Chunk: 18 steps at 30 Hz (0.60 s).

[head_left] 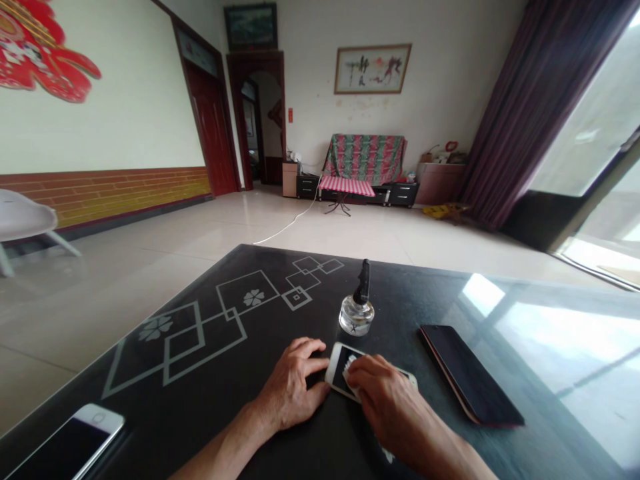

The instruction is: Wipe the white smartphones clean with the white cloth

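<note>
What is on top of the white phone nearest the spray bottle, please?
The right hand holds a white wad over the dark screen of the white phone. The wad and hand cover the screen's middle, so that part cannot be seen.

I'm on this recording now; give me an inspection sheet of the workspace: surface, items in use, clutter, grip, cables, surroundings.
Surface: black table, glossy, patterned with pale squares and flowers; window light reflects at right.
Items in use: white-edged phone lying flat, partly covered; white wad on it, material unclear; clear bottle with black spray top upright just beyond.
Clutter: dark phone at right; another white phone at near left, cut off by the frame.
Grip: right hand pinches the wad; left hand, fingers spread, at the phone's left end.
Cables: nothing seen on the table; white cable across the floor.
Surroundings: white chair at left, purple curtain at right.
</note>
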Each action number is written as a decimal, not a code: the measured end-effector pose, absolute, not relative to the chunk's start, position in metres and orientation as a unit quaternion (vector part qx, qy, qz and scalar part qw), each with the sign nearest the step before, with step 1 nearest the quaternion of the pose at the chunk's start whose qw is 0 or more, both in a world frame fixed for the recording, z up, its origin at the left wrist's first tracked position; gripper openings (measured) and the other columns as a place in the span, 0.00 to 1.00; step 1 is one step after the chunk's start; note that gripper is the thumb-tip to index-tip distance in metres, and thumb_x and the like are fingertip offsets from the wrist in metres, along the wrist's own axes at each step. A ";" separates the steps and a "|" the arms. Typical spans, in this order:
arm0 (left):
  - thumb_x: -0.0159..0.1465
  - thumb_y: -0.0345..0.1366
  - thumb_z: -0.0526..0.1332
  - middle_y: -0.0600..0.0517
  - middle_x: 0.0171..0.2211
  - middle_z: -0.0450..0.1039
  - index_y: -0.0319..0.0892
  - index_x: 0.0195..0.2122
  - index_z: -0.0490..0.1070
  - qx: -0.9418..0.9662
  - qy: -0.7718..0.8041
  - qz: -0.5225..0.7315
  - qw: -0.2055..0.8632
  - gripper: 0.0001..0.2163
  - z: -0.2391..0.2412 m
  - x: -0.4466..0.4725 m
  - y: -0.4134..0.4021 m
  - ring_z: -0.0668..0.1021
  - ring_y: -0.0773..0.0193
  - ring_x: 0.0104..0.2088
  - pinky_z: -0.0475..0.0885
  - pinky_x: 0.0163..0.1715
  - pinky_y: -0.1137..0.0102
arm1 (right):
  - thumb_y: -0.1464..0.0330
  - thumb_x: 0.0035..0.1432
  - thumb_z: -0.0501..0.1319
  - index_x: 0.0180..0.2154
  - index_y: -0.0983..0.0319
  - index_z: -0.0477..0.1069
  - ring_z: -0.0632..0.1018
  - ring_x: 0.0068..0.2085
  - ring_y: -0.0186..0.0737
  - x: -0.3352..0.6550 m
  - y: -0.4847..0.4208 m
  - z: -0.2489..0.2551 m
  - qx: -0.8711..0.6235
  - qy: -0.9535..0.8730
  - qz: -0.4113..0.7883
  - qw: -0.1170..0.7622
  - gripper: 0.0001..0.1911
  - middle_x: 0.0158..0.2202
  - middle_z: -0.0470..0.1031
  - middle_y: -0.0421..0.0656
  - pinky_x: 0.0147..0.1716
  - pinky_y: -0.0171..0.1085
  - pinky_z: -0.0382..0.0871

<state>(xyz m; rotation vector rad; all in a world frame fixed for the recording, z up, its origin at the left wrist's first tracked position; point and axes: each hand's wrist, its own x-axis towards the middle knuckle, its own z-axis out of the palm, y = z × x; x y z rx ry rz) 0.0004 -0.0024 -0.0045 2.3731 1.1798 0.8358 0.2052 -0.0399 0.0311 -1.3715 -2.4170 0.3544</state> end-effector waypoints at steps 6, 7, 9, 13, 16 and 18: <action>0.53 0.30 0.63 0.48 0.50 0.71 0.46 0.41 0.78 0.842 0.417 0.294 0.175 0.14 -0.006 0.001 -0.002 0.68 0.52 0.52 0.65 0.54 0.58 | 0.78 0.57 0.52 0.37 0.59 0.72 0.71 0.41 0.37 0.199 -0.045 0.033 -0.453 -0.862 0.155 0.168 0.14 0.38 0.72 0.42 0.43 0.34 0.64; 0.53 0.30 0.63 0.48 0.50 0.71 0.46 0.41 0.78 0.841 0.419 0.293 0.176 0.14 -0.006 0.001 -0.002 0.68 0.52 0.52 0.65 0.55 0.58 | 0.78 0.57 0.52 0.37 0.59 0.73 0.71 0.41 0.37 0.201 -0.044 0.034 -0.453 -0.861 0.155 0.170 0.14 0.38 0.72 0.42 0.43 0.35 0.64; 0.53 0.30 0.63 0.48 0.50 0.71 0.46 0.41 0.78 0.840 0.422 0.292 0.177 0.14 -0.005 0.001 -0.002 0.68 0.52 0.53 0.64 0.55 0.58 | 0.77 0.59 0.51 0.37 0.58 0.73 0.71 0.40 0.37 0.207 -0.039 0.033 -0.460 -0.857 0.149 0.179 0.15 0.38 0.73 0.42 0.42 0.35 0.64; 0.54 0.32 0.63 0.48 0.50 0.71 0.47 0.41 0.78 0.840 0.420 0.293 0.178 0.13 -0.004 0.001 -0.003 0.68 0.52 0.53 0.64 0.55 0.58 | 0.76 0.60 0.50 0.38 0.58 0.74 0.72 0.40 0.37 0.225 -0.024 0.030 -0.481 -0.846 0.125 0.195 0.15 0.38 0.73 0.42 0.42 0.35 0.64; 0.54 0.33 0.63 0.49 0.50 0.71 0.47 0.40 0.78 0.840 0.419 0.297 0.177 0.12 -0.003 0.001 -0.004 0.69 0.52 0.53 0.64 0.55 0.58 | 0.75 0.59 0.51 0.37 0.59 0.74 0.72 0.40 0.38 0.236 -0.017 0.028 -0.500 -0.838 0.107 0.190 0.14 0.37 0.73 0.43 0.43 0.36 0.64; 0.54 0.33 0.63 0.48 0.50 0.71 0.47 0.40 0.78 0.839 0.419 0.300 0.176 0.12 -0.002 0.001 -0.004 0.69 0.52 0.52 0.64 0.55 0.58 | 0.75 0.59 0.51 0.35 0.59 0.74 0.73 0.39 0.38 0.238 -0.016 0.028 -0.514 -0.832 0.094 0.185 0.13 0.37 0.73 0.43 0.42 0.36 0.65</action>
